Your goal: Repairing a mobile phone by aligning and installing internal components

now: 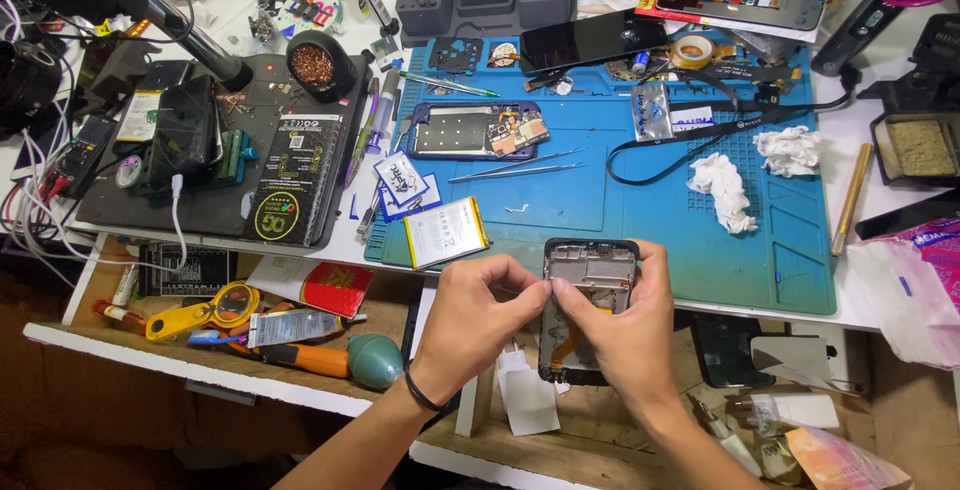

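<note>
A black phone frame [592, 268] with its metal inside facing up is held upright over the front edge of the blue work mat [650, 190]. My right hand [625, 325] grips its right side and lower part. My left hand [478, 318], with a black band on the wrist, pinches at the frame's left edge, fingertips meeting those of the right hand. Whether something small sits between the fingers cannot be made out. An orange flex strip shows low in the frame.
On the mat lie an opened phone body [478, 132], tweezers [515, 165], a white battery [446, 232], crumpled tissues [722, 190] and a tape roll [692, 50]. A dark screen [592, 38] lies at the back. The open drawer [200, 350] below holds tools and a green bulb blower [375, 360].
</note>
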